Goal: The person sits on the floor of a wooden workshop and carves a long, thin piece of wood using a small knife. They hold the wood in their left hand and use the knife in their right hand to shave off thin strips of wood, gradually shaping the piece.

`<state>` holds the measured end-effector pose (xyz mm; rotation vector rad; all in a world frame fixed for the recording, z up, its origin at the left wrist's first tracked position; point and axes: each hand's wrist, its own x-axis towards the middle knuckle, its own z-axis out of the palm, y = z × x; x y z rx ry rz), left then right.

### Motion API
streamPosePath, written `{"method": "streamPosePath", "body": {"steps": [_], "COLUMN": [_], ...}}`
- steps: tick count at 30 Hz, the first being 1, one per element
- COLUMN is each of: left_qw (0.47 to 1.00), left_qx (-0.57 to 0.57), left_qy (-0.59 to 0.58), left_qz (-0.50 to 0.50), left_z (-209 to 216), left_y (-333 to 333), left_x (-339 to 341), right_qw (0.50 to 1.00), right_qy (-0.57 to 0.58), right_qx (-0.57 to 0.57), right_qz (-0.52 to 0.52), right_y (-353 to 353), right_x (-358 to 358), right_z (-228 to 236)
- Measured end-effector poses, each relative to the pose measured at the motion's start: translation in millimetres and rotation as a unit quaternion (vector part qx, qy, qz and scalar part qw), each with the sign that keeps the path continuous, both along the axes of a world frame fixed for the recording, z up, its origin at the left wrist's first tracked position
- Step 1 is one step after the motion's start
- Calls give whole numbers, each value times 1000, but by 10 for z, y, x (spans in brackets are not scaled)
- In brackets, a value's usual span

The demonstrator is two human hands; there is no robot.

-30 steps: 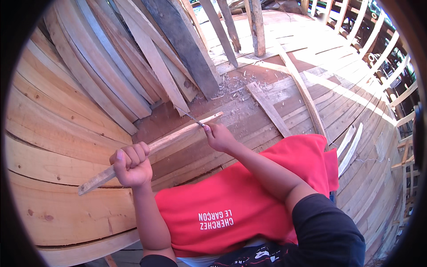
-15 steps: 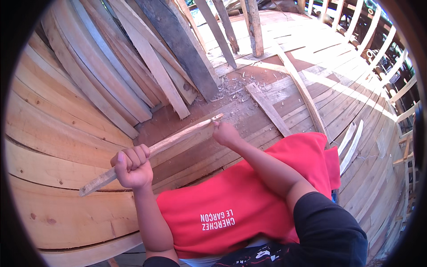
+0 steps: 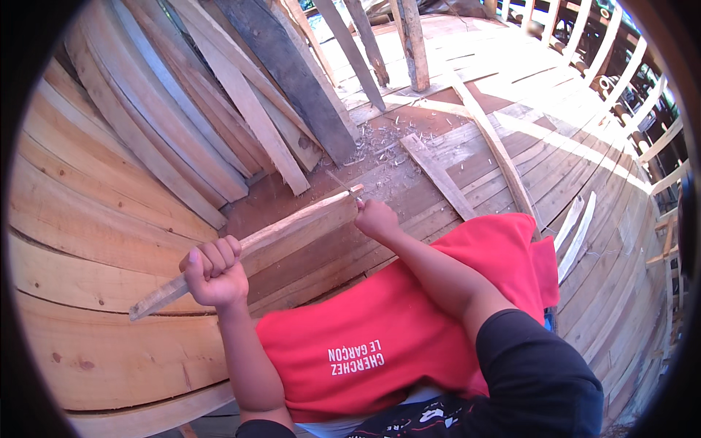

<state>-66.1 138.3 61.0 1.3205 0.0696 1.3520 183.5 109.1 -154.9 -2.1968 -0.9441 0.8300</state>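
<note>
Clearly, the left hand (image 3: 217,271) has its fingers wrapped round a wooden stick (image 3: 296,217); the right hand (image 3: 377,221) grips a thin tool (image 3: 338,179) at its far end. Shavings (image 3: 380,141) beyond.

Stick (image 3: 299,218) beyond cloth (image 3: 409,306), shavings (image 3: 383,139) farther — planks (image 3: 102,274) left, slats (image 3: 662,142) far right

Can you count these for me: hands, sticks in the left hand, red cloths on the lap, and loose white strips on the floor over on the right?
Hands: 2 (left hand, right hand)
Stick in the left hand: 1
Red cloth on the lap: 1
White strips on the right: 2
Total: 6
</note>
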Motion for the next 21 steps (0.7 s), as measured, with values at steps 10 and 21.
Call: {"method": "streamPosePath", "body": {"steps": [10, 21], "left_qw": [1000, 1000], "left_qx": [2, 13], "left_qy": [-3, 6], "left_qz": [1, 3], "left_z": [-47, -40], "left_y": [6, -16], "left_x": [-44, -71], "right_qw": [996, 993], "right_qy": [-57, -44], "right_qx": [-49, 26], "right_qz": [47, 109], "right_y": [55, 9], "right_x": [202, -118], "right_z": [-35, 469]}}
